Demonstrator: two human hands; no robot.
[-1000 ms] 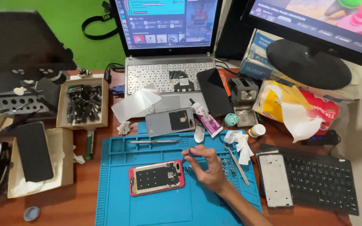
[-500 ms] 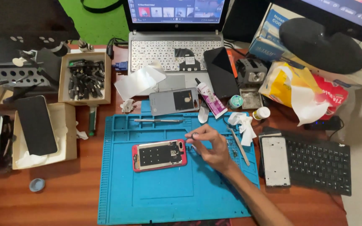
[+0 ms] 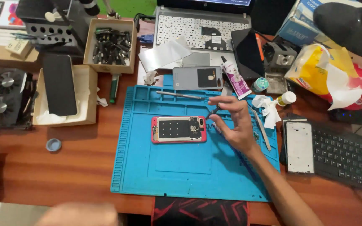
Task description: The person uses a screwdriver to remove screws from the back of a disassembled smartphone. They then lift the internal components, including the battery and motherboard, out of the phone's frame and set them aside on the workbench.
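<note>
The opened phone (image 3: 179, 129), red-edged with its inner plate showing, lies flat on our blue work mat (image 3: 189, 171), just left of our right hand's fingertips. Our right hand (image 3: 233, 125) hovers over the mat with thumb and forefinger pinched on a thin dark tool (image 3: 213, 112), whose tip points down toward the phone's right end; we cannot tell whether the tip touches it. The other fingers are curled loosely beside the pinch. Beyond the fingers, a slim metal tool (image 3: 180, 95) lies across the mat's upper trays, and past that a grey phone back cover (image 3: 197, 78) and a white-and-purple glue tube (image 3: 235, 78). On the far side of the knuckles sit crumpled white tissue (image 3: 267, 106) and a long thin spudger (image 3: 261, 129). Our left hand (image 3: 80, 214) is a blur at the lower edge, well apart from everything; we cannot tell how its fingers stand.
</note>
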